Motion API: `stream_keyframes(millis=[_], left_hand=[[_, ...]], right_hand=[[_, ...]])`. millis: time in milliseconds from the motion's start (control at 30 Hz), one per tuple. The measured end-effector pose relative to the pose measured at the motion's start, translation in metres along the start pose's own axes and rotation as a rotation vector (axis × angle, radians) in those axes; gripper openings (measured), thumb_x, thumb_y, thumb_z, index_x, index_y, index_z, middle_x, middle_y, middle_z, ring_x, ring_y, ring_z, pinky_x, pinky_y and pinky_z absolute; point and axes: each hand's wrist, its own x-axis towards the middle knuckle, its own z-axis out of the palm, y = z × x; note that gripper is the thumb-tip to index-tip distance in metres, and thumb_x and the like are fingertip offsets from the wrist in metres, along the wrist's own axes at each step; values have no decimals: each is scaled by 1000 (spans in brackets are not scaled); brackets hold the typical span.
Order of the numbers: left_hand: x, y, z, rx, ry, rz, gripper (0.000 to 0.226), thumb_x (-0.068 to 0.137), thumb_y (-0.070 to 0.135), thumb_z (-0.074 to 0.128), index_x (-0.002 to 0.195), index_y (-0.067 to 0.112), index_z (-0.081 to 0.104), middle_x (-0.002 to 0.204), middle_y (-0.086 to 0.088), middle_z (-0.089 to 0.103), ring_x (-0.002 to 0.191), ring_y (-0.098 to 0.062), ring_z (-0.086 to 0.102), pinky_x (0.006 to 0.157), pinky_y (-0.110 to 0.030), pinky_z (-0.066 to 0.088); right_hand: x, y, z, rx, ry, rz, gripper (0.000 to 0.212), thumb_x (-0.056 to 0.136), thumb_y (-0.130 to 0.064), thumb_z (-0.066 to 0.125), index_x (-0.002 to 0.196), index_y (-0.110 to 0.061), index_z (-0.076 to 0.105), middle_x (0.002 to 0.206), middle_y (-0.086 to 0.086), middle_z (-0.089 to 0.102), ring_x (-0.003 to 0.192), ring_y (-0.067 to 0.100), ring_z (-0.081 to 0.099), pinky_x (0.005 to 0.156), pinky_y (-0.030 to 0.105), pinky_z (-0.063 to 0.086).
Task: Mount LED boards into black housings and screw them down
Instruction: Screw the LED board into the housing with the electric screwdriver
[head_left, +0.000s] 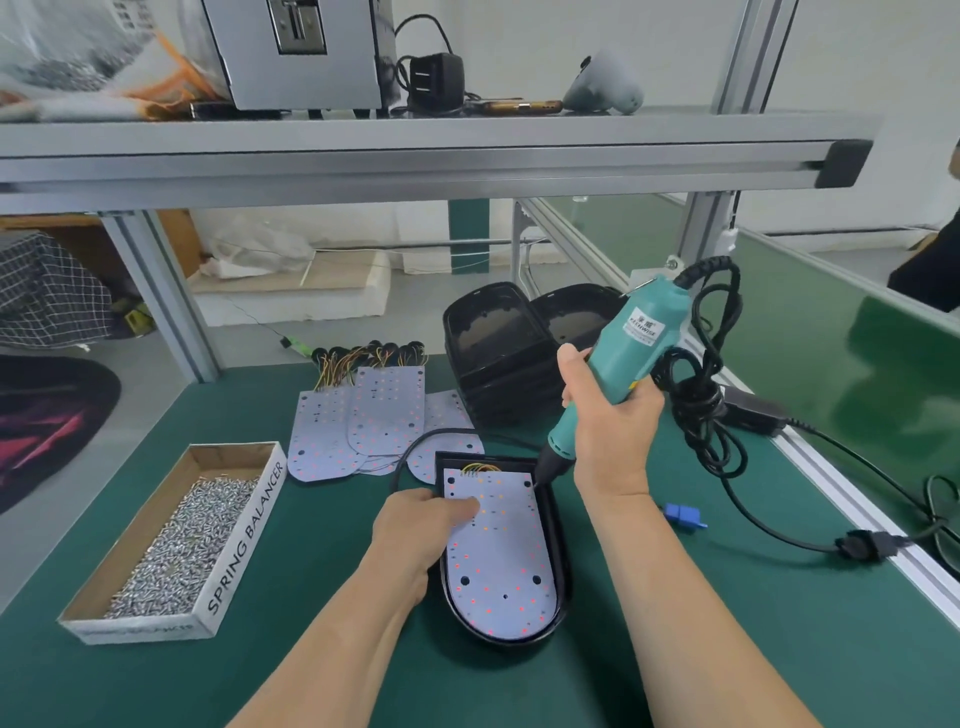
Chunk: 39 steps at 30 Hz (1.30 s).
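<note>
Steadying an LED board (498, 561) in its black housing (560, 540) on the green mat while the screwdriver meets its far right corner.

The right hand (613, 431) wraps fully round the teal electric screwdriver (626, 353), with the bit tip at the corner hole. The left hand (426, 525) lays a finger flat on the board near the housing's left wall; whether its other fingers clasp that wall I cannot tell. The board looks thin, light, stiff and probably scratch-prone, so it is best pressed on bare patches between the LEDs and lifted by its edges, clear of the fine wires (480, 467) at its far end. The housing looks rigid and safe to grip by its rim.
</note>
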Motion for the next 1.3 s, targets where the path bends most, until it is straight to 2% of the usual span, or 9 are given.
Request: stream_keyframes(millis=[100, 233, 300, 367, 433, 600, 733, 967, 1300], left_hand=[[-4, 4, -2, 66, -20, 16, 32, 74, 16, 82, 93, -8, 71, 99, -22, 75, 97, -40, 72, 92, -51, 57], [-7, 14, -17, 62, -13, -30, 48, 83, 56, 72, 78, 10, 59, 71, -7, 53, 61, -25, 44, 58, -30, 37], [-3, 19, -31, -249, 18, -75, 33, 96, 36, 64, 85, 6, 54, 74, -9, 47, 58, -20, 43, 50, -25, 36], [-2, 25, -44, -599, -40, -133, 5, 98, -5, 48, 97, -8, 53, 92, -22, 55, 72, -27, 59, 56, -27, 54], [-9, 28, -53, -776, -166, -155, 23, 94, -21, 34, 109, -16, 51, 108, -32, 58, 90, -35, 64, 67, -35, 60], [-22, 27, -53, -762, -267, -80, 20, 98, -17, 41, 108, -18, 57, 105, -31, 67, 92, -31, 69, 65, -24, 62], [-24, 27, -49, -747, -207, -56, 12, 95, -9, 54, 97, -15, 64, 90, -23, 73, 69, -21, 75, 53, -16, 57], [-36, 31, -30, -597, -278, -143, 25, 74, 27, 77, 77, 6, 64, 53, 2, 48, 33, -1, 36, 28, -10, 25], [-42, 31, -29, -753, -458, -133, 18, 84, -13, 57, 80, -12, 75, 79, -20, 71, 61, -18, 72, 48, -16, 55]], right_hand=[[7, -14, 4, 59, -28, -20, 21, 79, -26, 78, 68, -28, 61, 63, -1, 52, 59, 17, 46, 58, 27, 44], [10, -22, 9, 134, 119, 44, 23, 82, -19, 78, 70, -24, 60, 62, -1, 53, 56, 16, 48, 57, 24, 45], [10, -22, 9, 158, 193, 86, 24, 85, -16, 78, 74, -21, 57, 59, -4, 53, 54, 15, 48, 57, 25, 45], [10, -22, 8, 162, 232, 113, 27, 87, -17, 78, 77, -19, 53, 57, -5, 52, 53, 14, 48, 57, 27, 45], [8, -22, 7, 186, 256, 136, 28, 87, -18, 77, 76, -19, 52, 55, -7, 52, 52, 13, 48, 57, 28, 44], [1, -26, 11, 297, 274, 205, 23, 89, -18, 75, 83, -17, 53, 53, -13, 56, 49, 7, 50, 52, 22, 44], [-4, -34, 17, 371, 272, 249, 23, 89, -17, 75, 89, -14, 52, 57, -11, 57, 49, 7, 51, 49, 20, 44], [-7, -50, 34, 469, 275, 286, 22, 88, -18, 76, 91, -11, 55, 63, -9, 59, 51, 8, 52, 48, 20, 44], [-9, -54, 33, 439, 284, 243, 22, 89, -17, 74, 85, -14, 53, 56, -10, 57, 48, 8, 49, 49, 21, 43]])
